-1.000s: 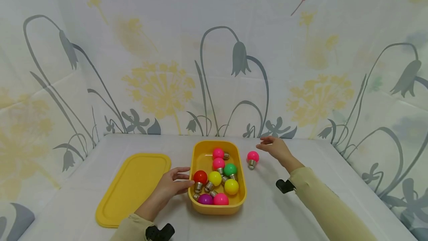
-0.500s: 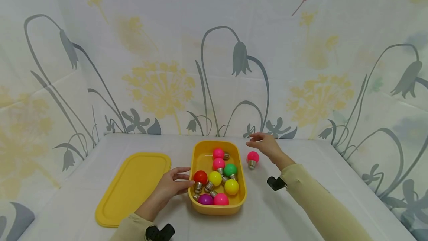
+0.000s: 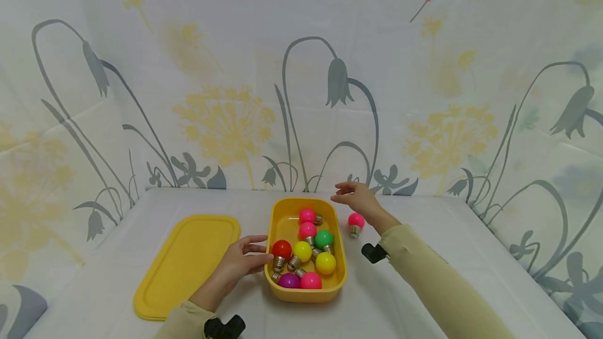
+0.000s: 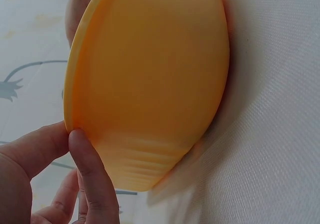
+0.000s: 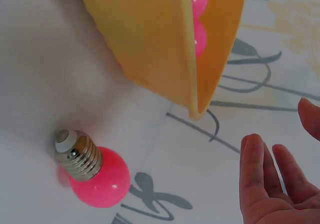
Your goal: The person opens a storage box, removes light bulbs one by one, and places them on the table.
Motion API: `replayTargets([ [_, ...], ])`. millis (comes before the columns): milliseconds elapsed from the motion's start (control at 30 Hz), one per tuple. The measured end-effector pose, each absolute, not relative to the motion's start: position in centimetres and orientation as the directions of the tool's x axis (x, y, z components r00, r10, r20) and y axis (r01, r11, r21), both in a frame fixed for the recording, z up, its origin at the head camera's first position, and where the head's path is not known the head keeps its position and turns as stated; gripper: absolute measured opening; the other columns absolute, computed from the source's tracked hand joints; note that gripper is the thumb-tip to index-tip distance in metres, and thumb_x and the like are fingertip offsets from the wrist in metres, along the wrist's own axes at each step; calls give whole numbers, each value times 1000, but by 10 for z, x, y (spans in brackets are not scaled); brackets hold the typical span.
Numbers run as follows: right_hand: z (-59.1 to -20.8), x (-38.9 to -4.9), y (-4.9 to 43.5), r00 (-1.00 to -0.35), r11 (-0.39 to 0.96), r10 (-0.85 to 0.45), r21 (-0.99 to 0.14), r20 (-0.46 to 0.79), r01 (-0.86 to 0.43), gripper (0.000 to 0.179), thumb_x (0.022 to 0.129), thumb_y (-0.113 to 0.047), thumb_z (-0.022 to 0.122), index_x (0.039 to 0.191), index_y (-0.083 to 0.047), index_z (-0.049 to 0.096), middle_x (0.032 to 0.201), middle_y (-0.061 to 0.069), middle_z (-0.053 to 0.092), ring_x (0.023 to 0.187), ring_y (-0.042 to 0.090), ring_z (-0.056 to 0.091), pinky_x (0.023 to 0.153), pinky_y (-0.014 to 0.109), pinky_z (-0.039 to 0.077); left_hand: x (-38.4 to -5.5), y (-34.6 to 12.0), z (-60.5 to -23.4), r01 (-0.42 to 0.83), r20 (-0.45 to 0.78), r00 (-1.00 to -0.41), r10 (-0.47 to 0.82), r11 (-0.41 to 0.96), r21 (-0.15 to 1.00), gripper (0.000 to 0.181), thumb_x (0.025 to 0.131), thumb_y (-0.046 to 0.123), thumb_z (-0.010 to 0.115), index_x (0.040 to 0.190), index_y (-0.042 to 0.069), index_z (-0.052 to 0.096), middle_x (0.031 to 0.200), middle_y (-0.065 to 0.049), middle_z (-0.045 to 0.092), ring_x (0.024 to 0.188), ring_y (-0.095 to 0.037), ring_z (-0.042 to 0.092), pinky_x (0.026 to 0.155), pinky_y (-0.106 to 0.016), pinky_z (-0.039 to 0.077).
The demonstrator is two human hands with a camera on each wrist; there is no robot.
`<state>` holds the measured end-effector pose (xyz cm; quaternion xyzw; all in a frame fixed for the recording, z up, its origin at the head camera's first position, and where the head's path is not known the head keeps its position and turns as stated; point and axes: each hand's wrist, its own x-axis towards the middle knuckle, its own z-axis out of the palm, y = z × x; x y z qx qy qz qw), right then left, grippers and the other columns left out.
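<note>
A yellow box (image 3: 305,295) holds several round coloured light bulbs, among them a red bulb (image 3: 282,249), a green bulb (image 3: 324,238) and a purple bulb (image 3: 289,280). My left hand (image 3: 240,260) is at the box's left side, with thumb and a fingertip pinching its rim in the left wrist view. A pink bulb (image 3: 356,222) lies on the table just right of the box, its metal base towards me. Above the table, past the box's far right corner, my right hand (image 3: 360,199) hovers with nothing in it, touching neither box nor loose bulb.
To the left of the box lies a flat yellow lid (image 3: 188,263). White cloth covers the table (image 3: 395,297). A flower-printed curtain (image 3: 301,119) rises behind and at both sides.
My right hand has moved left and slightly up, from beyond the loose pink bulb towards the box's far right corner. The left hand, box and bulbs have stayed put.
</note>
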<state>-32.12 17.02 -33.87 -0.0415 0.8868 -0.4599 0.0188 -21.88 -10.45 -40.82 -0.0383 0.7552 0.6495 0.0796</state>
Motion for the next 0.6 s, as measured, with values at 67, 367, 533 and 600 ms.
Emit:
replayTargets([
  [67, -338, -321, 165, -995, 574, -95, -817, 7, -61, 43, 86, -21, 67, 124, -6, 56, 113, 13, 59, 106, 31, 52, 94, 44, 44, -219, -104, -408, -159, -168, -985, 47, 147, 976, 51, 78, 10, 75, 124, 1, 54, 103, -13, 59, 83, -20, 60, 73, -34, 55],
  [367, -337, -321, 143, -994, 546, -111, -835, 6, -66, 40, 85, -20, 68, 122, -7, 58, 112, 11, 60, 105, 29, 53, 97, 46, 41, -219, -105, -408, -164, -173, -984, 48, 150, 975, 51, 79, 11, 75, 124, 1, 54, 103, -13, 59, 83, -20, 60, 73, -34, 55],
  [533, -339, -322, 131, -992, 494, -129, -868, -9, -56, 39, 84, -18, 69, 120, -6, 59, 112, 11, 60, 104, 28, 53, 96, 44, 42, -219, -105, -409, -170, -179, -983, 45, 155, 973, 51, 79, 10, 74, 125, 2, 54, 104, -13, 59, 83, -20, 60, 73, -34, 55],
  [600, -341, -322, 126, -991, 483, -135, -874, -18, -50, 38, 84, -17, 68, 119, -6, 59, 111, 11, 60, 103, 28, 53, 95, 43, 43, -219, -105, -409, -169, -178, -983, 45, 152, 974, 51, 79, 10, 74, 125, 2, 54, 104, -13, 59, 83, -20, 60, 73, -34, 55],
])
